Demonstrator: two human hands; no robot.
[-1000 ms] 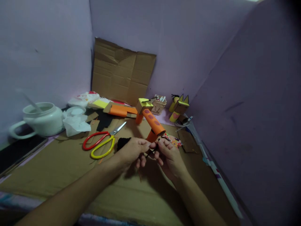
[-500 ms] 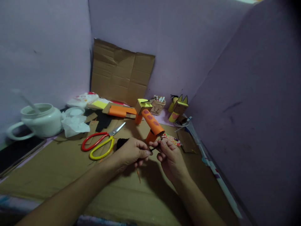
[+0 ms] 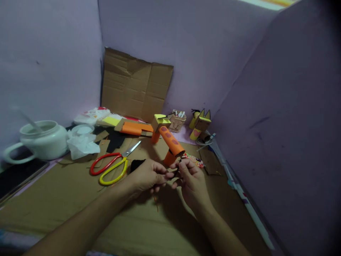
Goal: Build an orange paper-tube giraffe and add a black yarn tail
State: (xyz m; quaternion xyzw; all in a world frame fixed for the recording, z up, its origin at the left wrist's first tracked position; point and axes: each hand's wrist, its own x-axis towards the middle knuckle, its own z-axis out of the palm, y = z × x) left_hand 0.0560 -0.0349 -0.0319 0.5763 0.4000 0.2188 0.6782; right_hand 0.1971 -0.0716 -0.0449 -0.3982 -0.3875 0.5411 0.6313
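If I pull unevenly, I judge that the black strand could slip from my fingertips, since so little of it shows between them. My left hand and right hand are close together, each pinching it, just in front of the orange tube animal. A careless knuckle might tip that animal, because its near end stands right behind my fingers; I can't tell whether they touch it.

The strand looks thin, dark and slightly bent; its ends are hidden by my fingers, and its material is unclear. The animal's spotted orange body slopes toward me from a yellow-topped cardboard box head, above the cardboard-covered worktop.
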